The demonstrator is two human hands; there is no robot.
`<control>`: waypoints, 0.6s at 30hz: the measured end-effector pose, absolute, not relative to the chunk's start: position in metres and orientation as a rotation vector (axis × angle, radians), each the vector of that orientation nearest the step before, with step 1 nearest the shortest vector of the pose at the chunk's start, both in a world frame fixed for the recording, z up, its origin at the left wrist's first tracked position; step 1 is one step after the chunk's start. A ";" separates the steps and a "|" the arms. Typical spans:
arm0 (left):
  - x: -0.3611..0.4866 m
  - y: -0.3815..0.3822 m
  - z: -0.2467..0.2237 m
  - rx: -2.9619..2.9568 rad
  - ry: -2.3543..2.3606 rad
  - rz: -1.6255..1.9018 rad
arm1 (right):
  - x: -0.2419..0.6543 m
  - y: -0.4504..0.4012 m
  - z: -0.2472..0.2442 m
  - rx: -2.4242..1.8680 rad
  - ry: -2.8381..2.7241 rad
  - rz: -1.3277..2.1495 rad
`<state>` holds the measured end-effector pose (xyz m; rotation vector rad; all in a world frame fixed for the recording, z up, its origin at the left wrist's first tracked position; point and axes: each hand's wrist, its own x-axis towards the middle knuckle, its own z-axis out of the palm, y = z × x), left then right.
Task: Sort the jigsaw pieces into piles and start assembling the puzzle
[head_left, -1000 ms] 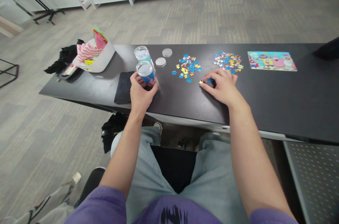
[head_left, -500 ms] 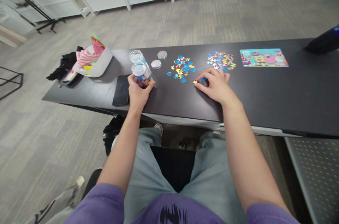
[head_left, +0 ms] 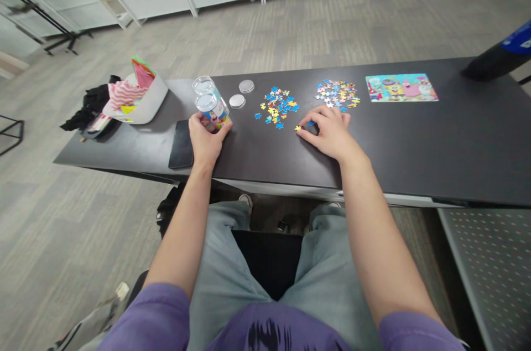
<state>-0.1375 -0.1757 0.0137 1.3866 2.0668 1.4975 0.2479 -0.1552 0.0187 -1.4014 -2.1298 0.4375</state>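
My left hand (head_left: 206, 142) is wrapped round the nearer of two clear jars (head_left: 215, 114), which has a colourful printed label and stands on the table. Right behind it is the second clear jar (head_left: 203, 84). At the thumb and index fingertips of my right hand (head_left: 329, 132) is a small yellow jigsaw piece (head_left: 297, 128), pinched at the tabletop. A blue jigsaw piece (head_left: 311, 124) shows under the curved fingers. Beyond the hand lie two loose piles of jigsaw pieces, a blue and yellow pile (head_left: 277, 107) and a multicoloured pile (head_left: 337, 94).
Two round silver lids (head_left: 246, 86) lie beside the jars. A black phone-like slab (head_left: 181, 145) is left of my left hand. Farther left stands a white bin (head_left: 155, 99) with colourful packets. A cartoon picture sheet (head_left: 401, 88) and a dark cylinder (head_left: 493, 63) are at the right.
The view has turned slightly, so the whole scene sits a little farther left. Both hands keep their places at the jar and the yellow piece.
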 end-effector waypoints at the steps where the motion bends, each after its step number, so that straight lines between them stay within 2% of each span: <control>1: -0.135 -0.181 0.014 1.390 2.073 1.510 | 0.248 -0.156 0.020 -1.402 -2.128 0.446; 7: -0.094 -0.228 0.029 1.735 2.155 1.726 | 0.246 -0.158 0.028 -1.461 -2.135 0.470; 9: -0.074 -0.229 0.040 2.018 1.862 1.451 | 0.246 -0.159 0.030 -1.493 -2.132 0.489; 13: -0.040 -0.203 0.056 2.203 1.498 1.018 | 0.249 -0.162 0.033 -1.483 -2.140 0.503; 18: -0.032 -0.189 0.055 2.294 1.473 0.729 | 0.257 -0.169 0.035 -1.430 -2.162 0.463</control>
